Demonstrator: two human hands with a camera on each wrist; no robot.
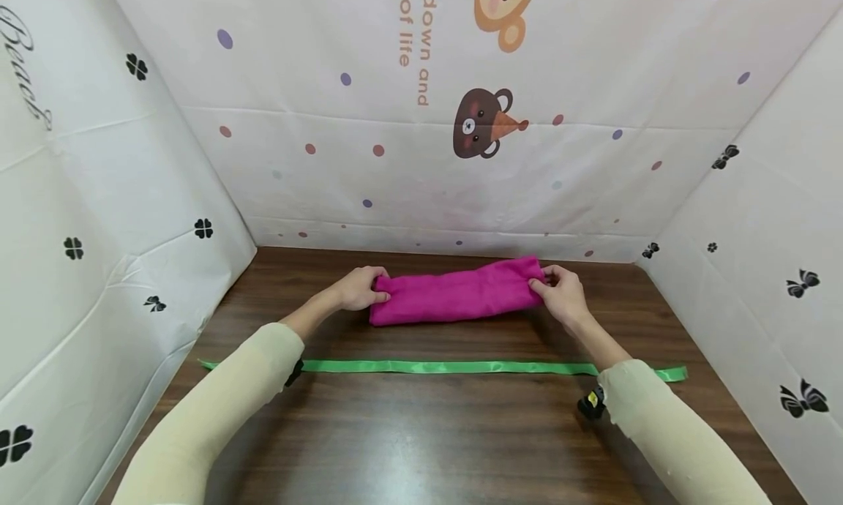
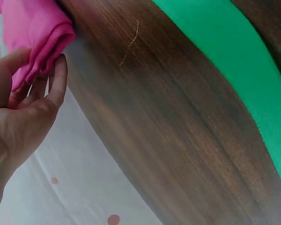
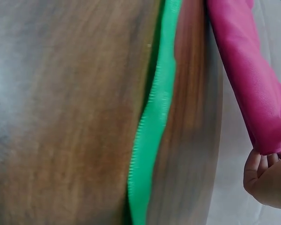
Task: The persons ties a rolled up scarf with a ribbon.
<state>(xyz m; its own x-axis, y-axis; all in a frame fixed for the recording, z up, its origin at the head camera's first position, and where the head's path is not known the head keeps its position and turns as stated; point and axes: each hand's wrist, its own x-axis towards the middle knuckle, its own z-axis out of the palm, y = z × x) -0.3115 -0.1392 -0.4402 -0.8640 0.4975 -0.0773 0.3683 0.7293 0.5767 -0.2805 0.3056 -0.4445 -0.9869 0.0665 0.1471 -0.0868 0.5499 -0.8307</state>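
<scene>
A magenta folded cloth (image 1: 454, 294), a long flat bundle, spans the space between both hands near the back of the table. My left hand (image 1: 358, 288) pinches its left end, thumb on top and fingers beneath; the left wrist view shows the stacked layers of the cloth (image 2: 42, 33) at that grip. At the opposite end, my right hand (image 1: 562, 294) grips the cloth between thumb and fingers, and that end is tilted higher. Across the table, nearer to me, a green ribbon (image 1: 435, 367) lies stretched from left to right beneath the forearms.
The dark wooden table (image 1: 395, 432) meets a white printed sheet (image 1: 395, 176) at the back. More white sheets, with black clover and bow prints, stand at the left (image 1: 165, 256) and right (image 1: 757, 285). A thin pale thread (image 2: 130, 44) lies on the wood.
</scene>
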